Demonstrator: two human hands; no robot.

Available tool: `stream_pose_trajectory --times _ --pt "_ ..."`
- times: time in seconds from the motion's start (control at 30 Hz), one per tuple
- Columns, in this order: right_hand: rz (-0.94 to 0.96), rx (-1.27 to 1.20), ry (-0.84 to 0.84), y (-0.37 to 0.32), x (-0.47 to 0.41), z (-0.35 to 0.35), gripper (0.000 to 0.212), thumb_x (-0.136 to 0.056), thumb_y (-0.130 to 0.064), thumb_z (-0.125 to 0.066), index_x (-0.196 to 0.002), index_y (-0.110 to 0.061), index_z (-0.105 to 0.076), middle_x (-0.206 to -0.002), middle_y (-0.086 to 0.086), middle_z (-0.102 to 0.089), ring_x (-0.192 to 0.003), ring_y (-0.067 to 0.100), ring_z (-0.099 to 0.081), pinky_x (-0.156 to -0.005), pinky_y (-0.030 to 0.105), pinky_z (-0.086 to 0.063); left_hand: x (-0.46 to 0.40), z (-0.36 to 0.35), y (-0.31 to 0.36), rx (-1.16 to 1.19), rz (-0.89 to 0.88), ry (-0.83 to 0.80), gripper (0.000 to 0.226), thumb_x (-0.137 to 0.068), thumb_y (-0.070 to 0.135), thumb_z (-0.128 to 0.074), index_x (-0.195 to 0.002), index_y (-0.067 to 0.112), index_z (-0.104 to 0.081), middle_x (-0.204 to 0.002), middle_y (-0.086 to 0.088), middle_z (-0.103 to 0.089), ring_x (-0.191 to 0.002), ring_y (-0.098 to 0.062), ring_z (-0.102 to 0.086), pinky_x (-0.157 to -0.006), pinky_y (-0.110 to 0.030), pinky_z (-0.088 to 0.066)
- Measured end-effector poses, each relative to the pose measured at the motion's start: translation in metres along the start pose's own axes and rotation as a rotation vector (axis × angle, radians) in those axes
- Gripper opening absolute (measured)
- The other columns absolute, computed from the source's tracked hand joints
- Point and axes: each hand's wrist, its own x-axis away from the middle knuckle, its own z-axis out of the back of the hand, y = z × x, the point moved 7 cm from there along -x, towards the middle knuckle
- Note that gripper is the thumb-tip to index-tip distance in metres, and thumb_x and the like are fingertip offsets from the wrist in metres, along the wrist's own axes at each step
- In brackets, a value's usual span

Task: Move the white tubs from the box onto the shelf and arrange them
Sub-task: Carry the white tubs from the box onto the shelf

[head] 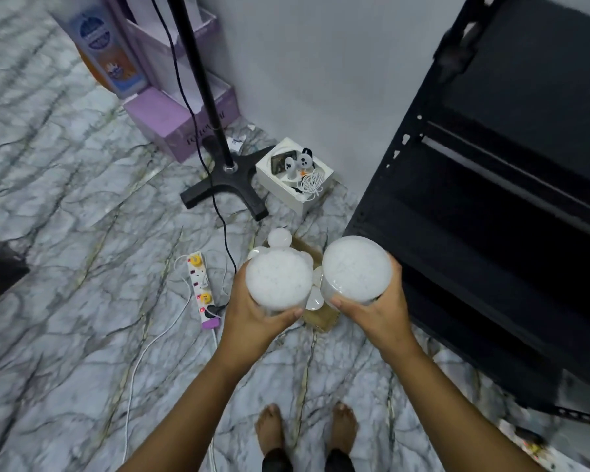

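Note:
I hold two round white tubs above the floor, one in each hand. My left hand (252, 318) grips the left tub (279, 280) from below and the side. My right hand (375, 310) grips the right tub (356, 267) in the same way. Below them a brown cardboard box (322, 318) stands on the floor with several more white tubs (280, 237) in it, mostly hidden by the held ones. The black metal shelf (511, 206) stands just to the right, its boards bare.
A black stand base (230, 185) with a pole and cable stands behind the box. A small white box of gadgets (293, 173) sits by the wall. A power strip (201, 287) with white cord lies at the left. Purple cartons (181, 124) stand further back. My bare feet (307, 427) are below.

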Motion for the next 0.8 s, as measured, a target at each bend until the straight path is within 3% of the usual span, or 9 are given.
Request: stream_pose_trajectory --times 0.13,0.37,0.6,0.73,0.8 --pt "0.007 -0.006 0.063 -0.041 0.030 0.008 0.093 -0.053 -0.020 -0.085 -0.129 -0.029 -0.032 -0.126 -0.018 -0.043 -0.107 -0.018 -0.048 -0.078 0.004 -0.045 0.027 0.005 0.041 -0.004 -0.025 -0.020 0.104 -0.051 0.038 -0.088 -0.139 0.027 -0.033 -0.140 0.005 -0.045 -0.128 -0.007 -0.046 -0.098 -0.026 -0.048" --pt "0.032 -0.017 0.177 -0.110 0.089 0.037 0.096 -0.046 -0.043 -0.084 -0.127 -0.038 -0.033 -0.128 -0.019 -0.043 -0.112 -0.013 -0.048 -0.080 0.005 -0.046 0.067 -0.002 0.115 0.029 -0.101 -0.083 0.090 -0.052 0.035 -0.089 -0.125 0.045 -0.037 -0.136 0.005 -0.045 -0.124 -0.006 -0.048 -0.089 -0.029 -0.054" --pt "0.058 -0.036 0.313 -0.144 0.133 0.086 0.094 -0.044 -0.043 -0.084 -0.123 -0.045 -0.033 -0.125 -0.021 -0.046 -0.112 -0.010 -0.050 -0.079 0.008 -0.047 0.100 -0.036 0.159 0.001 -0.153 -0.186 0.091 -0.062 0.008 -0.086 -0.131 0.036 -0.033 -0.134 0.004 -0.045 -0.121 -0.004 -0.048 -0.078 -0.007 -0.048" --pt "0.042 -0.019 0.378 -0.149 0.153 0.127 0.094 -0.043 -0.047 -0.084 -0.121 -0.052 -0.031 -0.124 -0.023 -0.046 -0.113 -0.009 -0.050 -0.080 0.013 -0.050 0.114 -0.073 0.175 -0.017 -0.165 -0.232 0.091 -0.063 0.008 -0.086 -0.132 0.034 -0.033 -0.130 0.011 -0.047 -0.115 0.003 -0.050 -0.081 -0.010 -0.050" --pt "0.040 -0.013 0.406 -0.148 0.162 0.151 0.095 -0.045 -0.044 -0.085 -0.122 -0.053 -0.031 -0.125 -0.023 -0.046 -0.114 -0.004 -0.050 -0.084 0.020 -0.051 0.122 -0.096 0.183 -0.021 -0.172 -0.255 0.094 -0.059 0.018 -0.090 -0.132 0.034 -0.034 -0.130 0.013 -0.047 -0.117 0.001 -0.051 -0.085 -0.016 -0.052"
